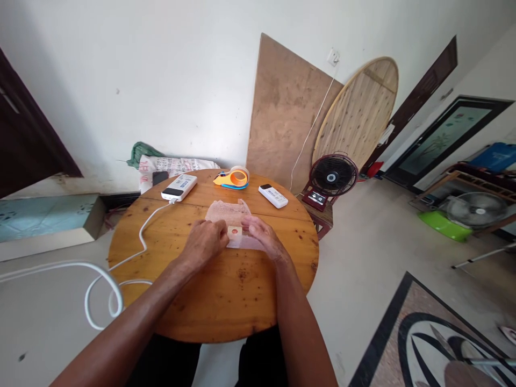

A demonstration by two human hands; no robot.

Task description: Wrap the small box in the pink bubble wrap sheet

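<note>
On the round wooden table, a sheet of clear bubble wrap (228, 214) lies spread out in front of me. A small pale box with a red mark (235, 232) rests on its near part, between my hands. My left hand (207, 239) is closed at the box's left side, its curled fingers on the edge of the wrap; the fingertips are hidden. To the right of the box, my right hand (262, 234) has its fingers stretched out over the wrap, touching or just above it.
An orange tape dispenser (233, 178) stands at the table's back. A white power bank (179, 186) with a white cable (142, 236) lies left, a second white power bank (273, 195) right. Beyond the table (217, 301), a dark fan (332, 177) stands on a stool.
</note>
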